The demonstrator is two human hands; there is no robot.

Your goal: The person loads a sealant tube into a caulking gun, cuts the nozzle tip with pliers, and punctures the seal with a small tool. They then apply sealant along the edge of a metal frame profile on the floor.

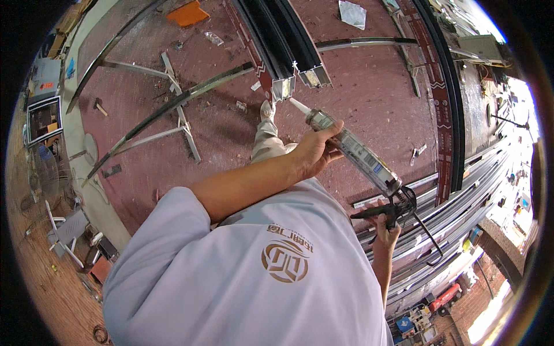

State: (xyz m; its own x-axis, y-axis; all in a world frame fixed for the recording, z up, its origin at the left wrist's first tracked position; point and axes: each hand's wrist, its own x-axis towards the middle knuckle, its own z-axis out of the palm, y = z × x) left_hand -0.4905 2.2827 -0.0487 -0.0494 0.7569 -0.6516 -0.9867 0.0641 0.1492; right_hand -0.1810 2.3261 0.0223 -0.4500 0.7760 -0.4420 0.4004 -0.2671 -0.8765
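A caulking gun (404, 203) loaded with a printed, silvery sealant cartridge (369, 160) slants across in front of me. Near the cartridge's front end, my left hand (311, 152) is closed around it, thumb on top. My right hand (383, 228) grips the black handle and trigger at the rear. The pale nozzle (299, 106) points up and left, close to the cut end (283, 88) of a black metal window-frame profile (262, 34). A small gap seems to separate tip and profile. Hollow chambers show in the profile's cut end.
Metal rails of a work stand (173, 104) cross under the profile. Another long dark profile (447, 104) runs along the right, beside stacked metal bars (479, 196). A hammer (101, 107), an orange sheet (187, 14) and scraps lie on the reddish floor (219, 132).
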